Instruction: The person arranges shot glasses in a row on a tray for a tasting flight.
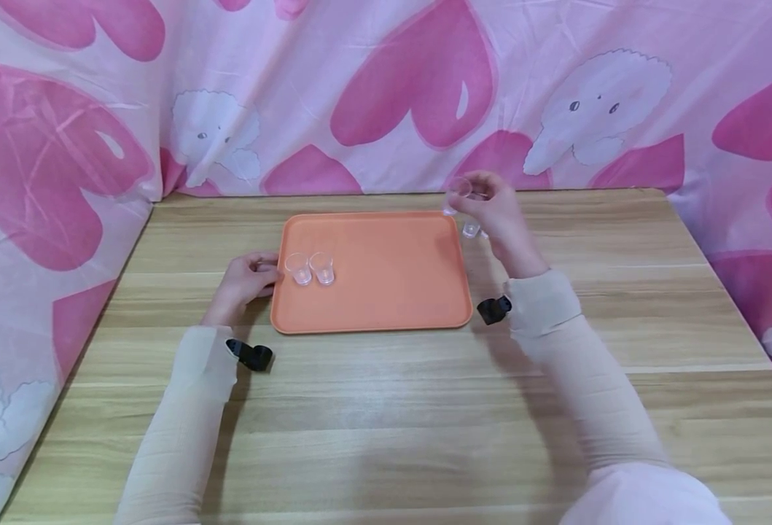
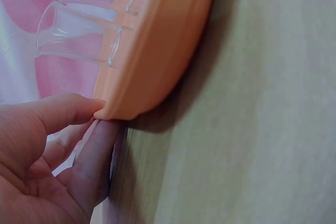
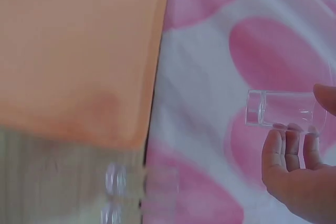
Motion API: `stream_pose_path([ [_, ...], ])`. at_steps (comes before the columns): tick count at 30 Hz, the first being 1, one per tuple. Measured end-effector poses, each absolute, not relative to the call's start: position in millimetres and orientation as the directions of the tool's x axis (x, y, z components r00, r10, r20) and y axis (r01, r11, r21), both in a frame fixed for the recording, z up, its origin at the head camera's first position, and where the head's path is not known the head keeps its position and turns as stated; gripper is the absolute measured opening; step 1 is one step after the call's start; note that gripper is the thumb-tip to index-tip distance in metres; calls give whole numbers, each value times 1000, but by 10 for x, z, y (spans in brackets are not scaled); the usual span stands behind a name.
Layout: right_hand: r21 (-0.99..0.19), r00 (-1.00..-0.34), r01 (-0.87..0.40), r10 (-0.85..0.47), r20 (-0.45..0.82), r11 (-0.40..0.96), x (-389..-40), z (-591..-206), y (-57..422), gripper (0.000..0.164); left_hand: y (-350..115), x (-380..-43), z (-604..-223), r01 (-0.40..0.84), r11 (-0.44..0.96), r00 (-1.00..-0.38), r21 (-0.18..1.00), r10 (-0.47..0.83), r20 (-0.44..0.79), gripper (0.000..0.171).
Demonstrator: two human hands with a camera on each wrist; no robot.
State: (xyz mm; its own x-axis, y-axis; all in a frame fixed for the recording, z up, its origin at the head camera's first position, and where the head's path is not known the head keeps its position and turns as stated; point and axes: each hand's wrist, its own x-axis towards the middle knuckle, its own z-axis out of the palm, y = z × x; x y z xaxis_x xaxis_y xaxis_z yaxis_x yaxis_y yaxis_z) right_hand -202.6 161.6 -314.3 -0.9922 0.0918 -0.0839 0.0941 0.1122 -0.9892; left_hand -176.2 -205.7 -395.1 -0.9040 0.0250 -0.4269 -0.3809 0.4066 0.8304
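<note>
An orange tray (image 1: 386, 292) lies flat on the table. My left hand (image 1: 240, 283) pinches its left rim, thumb on top and fingers below, as the left wrist view shows. Two small clear cups (image 1: 324, 271) stand side by side on the tray's left part. Above the tray's far right corner, my right hand (image 1: 498, 222) holds another clear cup (image 3: 286, 107) upright between thumb and fingers. Beneath that hand, beside the tray's right edge, two more clear cups (image 3: 116, 182) stand on the table, partly hidden in the head view.
The wooden table (image 1: 372, 423) reaches back to a pink heart-patterned curtain (image 1: 412, 80), which also hangs at the left and right. A black wrist camera (image 1: 252, 356) sits on the left sleeve, and another black camera (image 1: 493, 310) on the right.
</note>
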Motion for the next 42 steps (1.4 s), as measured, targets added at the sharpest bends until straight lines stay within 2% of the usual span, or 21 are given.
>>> stream_pose_path([
  [5,-979,-990,144,19,-143,145,-1998,-3205,1375,39,-2058,-1771,-3943,-376,409,-905,831,32,-425,48],
  [10,-975,-987,148,-35,-156,164,-1991,-3297,1149,43,-2062,-1785,-3937,-381,412,-902,828,30,-430,49],
  [25,-961,-963,177,-163,-213,212,-1889,-3592,502,46,-2067,-1782,-3934,-387,406,-900,828,28,-435,49],
  [42,-961,-954,173,-205,-218,216,-1793,-3819,273,43,-2065,-1783,-3950,-406,442,-888,800,17,-460,50],
])
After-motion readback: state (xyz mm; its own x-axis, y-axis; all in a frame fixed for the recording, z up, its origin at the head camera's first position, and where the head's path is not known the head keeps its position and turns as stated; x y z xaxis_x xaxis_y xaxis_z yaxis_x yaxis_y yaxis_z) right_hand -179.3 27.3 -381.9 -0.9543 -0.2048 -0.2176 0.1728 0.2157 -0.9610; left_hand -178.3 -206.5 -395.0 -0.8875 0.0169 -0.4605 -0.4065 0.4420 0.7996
